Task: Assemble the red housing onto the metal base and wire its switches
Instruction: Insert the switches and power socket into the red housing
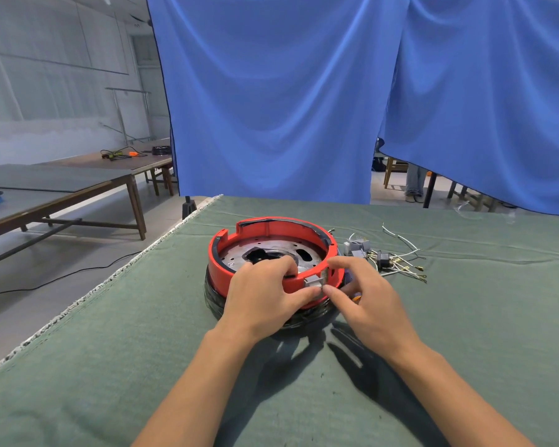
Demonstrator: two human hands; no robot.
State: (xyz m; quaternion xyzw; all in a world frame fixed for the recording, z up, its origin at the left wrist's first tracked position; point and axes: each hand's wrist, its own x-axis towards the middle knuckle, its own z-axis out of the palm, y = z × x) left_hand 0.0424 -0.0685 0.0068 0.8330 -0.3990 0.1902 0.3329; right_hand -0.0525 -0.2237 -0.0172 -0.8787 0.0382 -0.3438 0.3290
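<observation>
Red housing [265,235] on metal base [271,250] — left hand [265,298] fingers grip rim, right hand [365,295] fingers pinch grey switch [313,281].

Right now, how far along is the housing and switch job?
Done: red housing sits on the metal base. In hand: both hands, left hand and right hand, hold a grey switch at the near wall. Left: loose switches and wires lie on the green cloth, unconnected.
</observation>
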